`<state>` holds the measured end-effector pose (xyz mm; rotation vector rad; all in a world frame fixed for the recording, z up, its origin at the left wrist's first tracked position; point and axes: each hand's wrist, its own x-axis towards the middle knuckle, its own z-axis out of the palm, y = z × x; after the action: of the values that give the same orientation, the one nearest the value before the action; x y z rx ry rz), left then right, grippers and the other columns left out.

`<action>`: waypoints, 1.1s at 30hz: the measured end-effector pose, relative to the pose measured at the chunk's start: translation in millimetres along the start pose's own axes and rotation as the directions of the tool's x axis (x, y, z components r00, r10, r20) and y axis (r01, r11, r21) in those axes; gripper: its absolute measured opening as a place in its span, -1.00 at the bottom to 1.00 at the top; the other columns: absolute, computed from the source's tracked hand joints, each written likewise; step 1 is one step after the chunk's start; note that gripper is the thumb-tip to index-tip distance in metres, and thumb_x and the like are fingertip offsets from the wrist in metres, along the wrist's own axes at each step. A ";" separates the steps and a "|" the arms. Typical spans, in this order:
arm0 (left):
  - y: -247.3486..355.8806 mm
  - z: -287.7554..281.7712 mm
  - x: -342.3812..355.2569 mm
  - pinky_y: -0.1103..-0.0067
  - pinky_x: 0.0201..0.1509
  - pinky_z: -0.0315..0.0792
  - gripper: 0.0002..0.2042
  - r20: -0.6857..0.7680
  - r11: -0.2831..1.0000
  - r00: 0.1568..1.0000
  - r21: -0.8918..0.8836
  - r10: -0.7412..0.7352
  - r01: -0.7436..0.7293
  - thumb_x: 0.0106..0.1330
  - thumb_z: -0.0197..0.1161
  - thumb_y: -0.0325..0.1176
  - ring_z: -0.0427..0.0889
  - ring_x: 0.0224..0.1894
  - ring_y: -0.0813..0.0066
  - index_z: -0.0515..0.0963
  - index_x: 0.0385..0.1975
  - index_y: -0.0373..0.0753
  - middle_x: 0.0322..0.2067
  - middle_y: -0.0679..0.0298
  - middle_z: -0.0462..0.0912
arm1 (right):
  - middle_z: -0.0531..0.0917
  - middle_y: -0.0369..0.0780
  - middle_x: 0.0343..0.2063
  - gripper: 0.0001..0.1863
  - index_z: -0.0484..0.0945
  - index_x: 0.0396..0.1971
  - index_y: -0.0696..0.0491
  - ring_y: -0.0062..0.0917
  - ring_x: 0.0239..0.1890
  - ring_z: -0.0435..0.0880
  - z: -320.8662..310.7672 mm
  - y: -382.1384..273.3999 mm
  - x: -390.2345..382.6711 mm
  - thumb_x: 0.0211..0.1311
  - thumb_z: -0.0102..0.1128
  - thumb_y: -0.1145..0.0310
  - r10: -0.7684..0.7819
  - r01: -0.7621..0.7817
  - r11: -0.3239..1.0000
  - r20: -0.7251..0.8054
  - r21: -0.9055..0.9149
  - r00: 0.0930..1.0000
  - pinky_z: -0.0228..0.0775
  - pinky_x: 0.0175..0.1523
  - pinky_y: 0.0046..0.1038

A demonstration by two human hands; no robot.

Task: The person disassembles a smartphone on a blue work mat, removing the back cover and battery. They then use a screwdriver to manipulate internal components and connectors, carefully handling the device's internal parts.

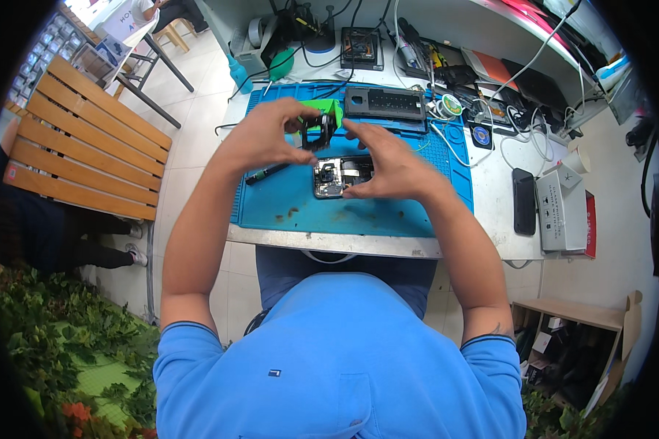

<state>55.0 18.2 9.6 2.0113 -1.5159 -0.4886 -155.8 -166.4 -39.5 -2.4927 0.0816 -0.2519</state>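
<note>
An opened phone point(329, 180) with its inner parts exposed lies on a blue work mat point(300, 212). My right hand point(397, 162) grips its right side, the thumb at the lower edge and the index finger raised above the top; the other fingertips are hidden. Just above the phone's upper left, my left hand point(267, 135) holds a black phone part point(319, 133) between thumb and fingers, slightly blurred. Behind that part sits a bright green box point(331, 108). A dark pen-like tool point(266, 173) lies under my left wrist.
A black tray point(385, 104) lies at the mat's far side, near a solder spool point(449, 107). To the right are a dark phone point(523, 201), a white box point(561, 208) and tangled white cables point(538, 132). A wooden slatted bench point(88, 139) stands left.
</note>
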 end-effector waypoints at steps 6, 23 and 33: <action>-3.0 9.4 78.9 0.31 0.25 0.58 -0.14 0.006 0.928 0.982 0.325 0.189 -0.181 -0.19 0.80 -0.11 0.70 0.14 0.13 0.67 0.25 -0.16 0.10 0.15 0.72 | 0.67 -0.05 0.11 -0.13 0.66 0.22 0.13 -0.17 0.24 0.58 -16.3 1.1 2.4 -0.15 0.71 0.04 0.085 -0.051 0.986 0.219 -0.158 0.972 0.38 0.43 -0.20; -13.7 34.8 106.5 0.35 0.14 0.64 -0.30 -0.248 0.966 0.955 0.240 0.161 -0.101 0.01 0.73 -0.02 0.79 0.02 0.15 0.72 0.18 -0.17 0.01 0.15 0.81 | 0.74 0.00 -0.03 -0.21 0.66 0.10 0.19 -0.12 0.07 0.73 -18.1 3.8 11.5 -0.18 0.72 0.12 0.103 -0.101 0.995 0.267 -0.020 0.958 0.56 0.23 -0.22; -32.1 18.2 4.7 0.47 0.09 0.66 -0.52 -0.325 0.989 0.940 -0.134 -0.105 0.064 0.30 0.59 -0.10 0.82 -0.09 0.37 0.75 0.11 -0.29 -0.10 0.10 0.85 | 0.83 -0.05 -0.15 -0.54 0.74 0.06 0.18 -0.29 -0.09 0.82 -10.3 24.8 27.0 0.22 0.52 0.23 0.065 -0.140 0.974 0.367 0.180 0.928 0.59 0.09 -0.29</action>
<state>69.6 16.0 -24.6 1.9536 -1.1709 -0.2514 -131.4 -195.5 -41.9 -2.2804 0.0331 0.2321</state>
